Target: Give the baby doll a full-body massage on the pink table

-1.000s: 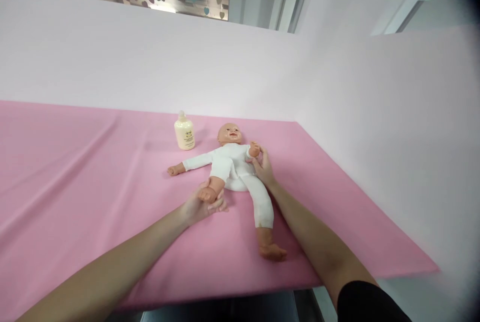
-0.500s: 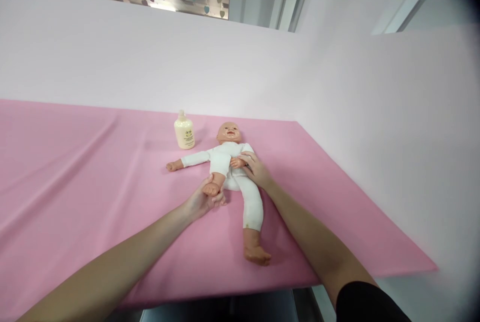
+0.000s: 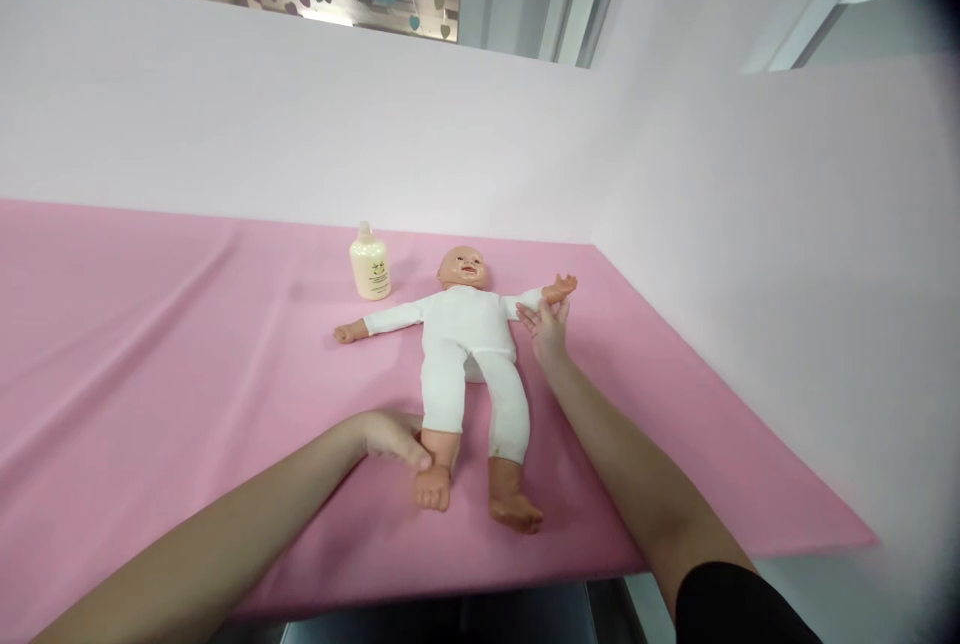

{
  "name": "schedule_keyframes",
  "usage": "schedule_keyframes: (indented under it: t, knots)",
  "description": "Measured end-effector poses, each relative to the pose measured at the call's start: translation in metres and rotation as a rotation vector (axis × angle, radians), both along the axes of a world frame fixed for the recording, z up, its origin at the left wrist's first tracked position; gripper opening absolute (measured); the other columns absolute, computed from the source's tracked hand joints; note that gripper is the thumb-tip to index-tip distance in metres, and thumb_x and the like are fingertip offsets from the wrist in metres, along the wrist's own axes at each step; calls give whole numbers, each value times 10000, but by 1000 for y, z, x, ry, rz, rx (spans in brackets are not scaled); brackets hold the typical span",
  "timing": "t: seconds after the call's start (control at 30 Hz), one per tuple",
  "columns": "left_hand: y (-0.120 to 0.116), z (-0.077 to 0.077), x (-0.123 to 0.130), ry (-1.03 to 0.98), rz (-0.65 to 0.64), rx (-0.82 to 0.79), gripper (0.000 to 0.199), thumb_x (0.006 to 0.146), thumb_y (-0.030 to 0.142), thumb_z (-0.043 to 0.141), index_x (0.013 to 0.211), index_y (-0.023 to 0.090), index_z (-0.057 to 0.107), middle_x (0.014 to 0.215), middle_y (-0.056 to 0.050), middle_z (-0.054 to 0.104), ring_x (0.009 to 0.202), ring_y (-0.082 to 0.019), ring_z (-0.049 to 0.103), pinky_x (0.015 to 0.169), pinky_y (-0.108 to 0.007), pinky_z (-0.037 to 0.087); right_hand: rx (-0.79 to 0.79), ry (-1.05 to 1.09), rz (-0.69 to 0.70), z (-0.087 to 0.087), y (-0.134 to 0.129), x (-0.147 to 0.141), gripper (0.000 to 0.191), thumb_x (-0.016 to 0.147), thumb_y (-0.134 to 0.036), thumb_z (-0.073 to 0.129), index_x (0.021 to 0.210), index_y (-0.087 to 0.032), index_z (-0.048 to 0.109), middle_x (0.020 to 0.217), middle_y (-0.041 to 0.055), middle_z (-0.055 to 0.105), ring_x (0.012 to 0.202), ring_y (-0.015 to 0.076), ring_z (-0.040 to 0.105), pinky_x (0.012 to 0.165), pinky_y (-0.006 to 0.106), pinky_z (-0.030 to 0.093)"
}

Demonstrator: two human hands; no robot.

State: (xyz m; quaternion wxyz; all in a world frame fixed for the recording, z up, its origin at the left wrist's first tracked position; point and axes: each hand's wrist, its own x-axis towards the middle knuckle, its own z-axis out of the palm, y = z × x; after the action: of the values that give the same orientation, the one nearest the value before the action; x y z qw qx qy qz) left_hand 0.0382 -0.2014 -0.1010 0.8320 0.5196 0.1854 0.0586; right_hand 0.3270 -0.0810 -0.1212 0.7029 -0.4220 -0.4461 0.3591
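Note:
A baby doll (image 3: pixel 469 319) with a white cloth body lies on its back, its head toward the wall and both arms spread. My left hand (image 3: pixel 396 437) is closed around the ankle of the doll's leg on the left, the thumb on top and the other fingers hidden beneath. At the doll's arm on the right, my right hand (image 3: pixel 548 322) holds the wrist from below, with the fingers partly behind it. The doll's other leg lies straight on the pink cover (image 3: pixel 187 354).
A pump-top bottle of pale yellow liquid (image 3: pixel 371 269) stands left of the doll's head. White walls (image 3: pixel 300 114) rise behind the table and on the right. The table's front edge runs just beyond the doll's feet, with a dark seat below.
My left hand has brought the doll's bent leg down toward the front edge, straightening it. My right hand has swung the doll's arm from across its belly out to the right.

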Motion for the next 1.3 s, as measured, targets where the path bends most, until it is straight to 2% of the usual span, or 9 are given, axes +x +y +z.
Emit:
schedule_keyframes:
  t: [0.1,0.17,0.37,0.57,0.67,0.77,0.97,1.13,1.3]
  knots:
    - [3,-5,-1,75,-147,174,408,607,437,802,898,167,709,801,-51,689,811,-227,644,776,-341,503,-78,162,-52,-12,9,13,573,843,-471,456,1349,-425,192,1378,51,401,865,142,687,771,389,594]
    - [4,-8,-1,62,-144,197,428,617,483,783,899,173,697,795,-48,687,823,-231,648,783,-348,506,-121,247,-76,-16,11,17,537,842,-419,459,1320,-433,216,1358,46,412,864,146,692,783,403,592]
    - [6,-9,-3,-73,-146,-10,581,478,689,735,741,182,629,560,-57,604,637,-275,615,700,-470,505,-50,160,-47,1,-2,-3,556,848,-432,488,1320,-421,195,1416,46,372,869,155,690,777,403,589]
    - [13,-4,3,-307,185,-163,559,609,774,550,580,218,494,339,14,374,502,-193,474,745,-517,487,58,-197,167,7,-20,-37,561,844,-502,518,1316,-321,275,1328,87,460,819,167,680,671,330,592]
    - [14,3,8,-336,388,-284,515,759,676,503,606,184,491,381,36,358,520,-156,460,811,-457,492,191,-534,284,4,-26,-39,452,854,-446,544,1247,-274,402,1249,87,520,1044,213,613,868,387,548]
    - [15,8,12,-308,534,-352,515,862,612,408,597,176,478,408,32,368,545,-158,490,843,-441,491,327,-821,275,8,-31,-34,357,893,-357,504,1231,-258,447,1271,89,505,1247,226,469,1059,441,406]
    - [15,7,19,-249,652,-428,471,887,562,416,633,174,496,423,46,355,553,-182,537,863,-485,482,289,-1108,313,22,-39,-29,360,900,-244,443,1260,-249,459,1354,96,440,1265,228,456,1053,455,409]
    - [18,4,18,-250,628,-382,470,877,568,435,639,168,504,435,41,375,557,-177,537,869,-470,478,301,-1018,328,18,-37,-31,360,886,-234,465,1246,-245,475,1343,94,455,1276,224,446,1079,459,377]
    - [18,0,12,-303,376,-310,497,796,641,506,655,164,522,454,29,413,598,-176,526,850,-463,478,227,-438,306,10,-26,-37,438,845,-368,567,1247,-262,431,1304,69,508,1116,190,581,973,391,493]
